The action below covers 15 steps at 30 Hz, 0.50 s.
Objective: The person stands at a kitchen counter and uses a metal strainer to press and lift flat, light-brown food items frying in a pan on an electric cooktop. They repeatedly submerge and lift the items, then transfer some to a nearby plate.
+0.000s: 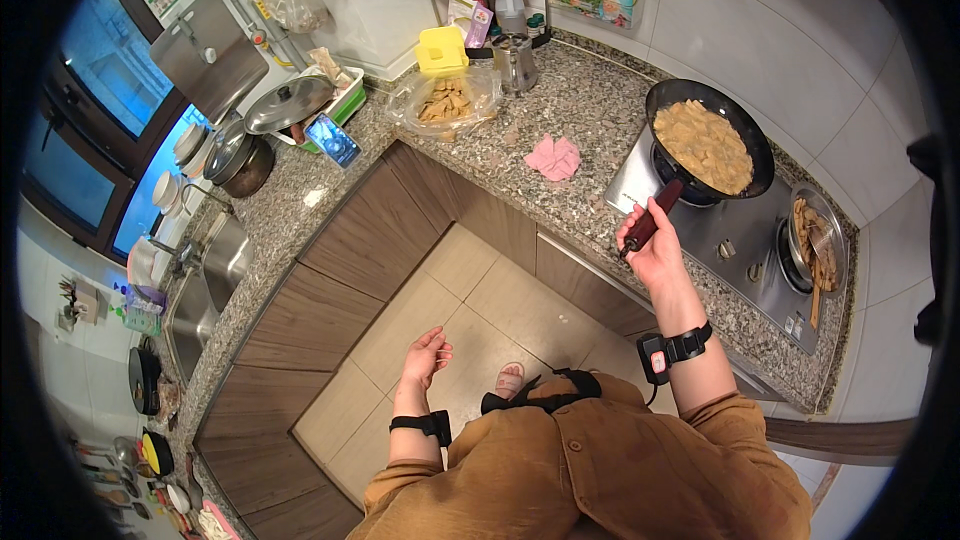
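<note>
My right hand (654, 246) is closed around the dark red handle of a black wok (763, 157), which sits on the left burner of a steel gas hob (712, 229). Pale brown pieces in a thick liquid (701, 142) fill the wok's bottom. Over the floor, away from the counter, my left hand (427, 356) hangs with fingers loosely curled and nothing in it. On the hob's other burner stands a metal bowl (841, 270) with brown strips, a strainer and a wooden-handled utensil. A pink cloth (553, 157) lies crumpled on the granite counter left of the hob.
A clear plastic bag of brown pieces (445, 100), a yellow container (442, 49) and a glass jug (515, 64) occupy the counter corner. Farther left are a phone (332, 140), a lidded pot (240, 161), a large lid (289, 103) and a double steel sink (196, 315).
</note>
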Each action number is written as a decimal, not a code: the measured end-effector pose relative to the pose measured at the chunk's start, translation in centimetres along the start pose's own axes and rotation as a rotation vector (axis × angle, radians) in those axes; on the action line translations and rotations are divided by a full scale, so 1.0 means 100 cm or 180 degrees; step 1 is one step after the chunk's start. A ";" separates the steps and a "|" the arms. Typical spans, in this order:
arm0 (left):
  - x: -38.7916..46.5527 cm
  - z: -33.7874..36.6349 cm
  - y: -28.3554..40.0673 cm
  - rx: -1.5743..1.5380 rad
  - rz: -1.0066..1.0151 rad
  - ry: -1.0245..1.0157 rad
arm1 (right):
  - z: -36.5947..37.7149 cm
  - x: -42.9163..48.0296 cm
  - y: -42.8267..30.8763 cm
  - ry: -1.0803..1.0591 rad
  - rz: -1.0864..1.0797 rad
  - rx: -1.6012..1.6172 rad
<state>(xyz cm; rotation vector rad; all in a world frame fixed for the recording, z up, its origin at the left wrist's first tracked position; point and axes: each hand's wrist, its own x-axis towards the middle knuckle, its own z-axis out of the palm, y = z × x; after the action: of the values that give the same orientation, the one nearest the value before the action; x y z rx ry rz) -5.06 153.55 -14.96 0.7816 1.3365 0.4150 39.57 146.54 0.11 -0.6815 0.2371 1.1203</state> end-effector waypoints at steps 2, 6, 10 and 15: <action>0.001 0.000 0.000 0.0000 0.0012 -0.0005 | -0.001 0.001 0.000 -0.0014 0.0013 0.0042; 0.001 0.002 0.005 0.0060 0.0032 -0.0045 | -0.001 -0.001 0.000 -0.0025 0.0017 0.0001; 0.001 0.025 0.030 0.0390 0.0178 -0.0258 | 0.001 -0.005 0.001 0.0027 -0.0011 -0.0030; -0.007 0.104 0.088 0.1078 0.0875 -0.1096 | 0.003 -0.008 0.006 -0.0009 -0.0054 -0.0172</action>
<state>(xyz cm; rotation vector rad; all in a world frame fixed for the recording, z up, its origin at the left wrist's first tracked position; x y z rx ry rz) 6.25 156.32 -7.82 1.2674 0.9881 0.2542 38.68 146.27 0.54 -0.7286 0.1988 1.1145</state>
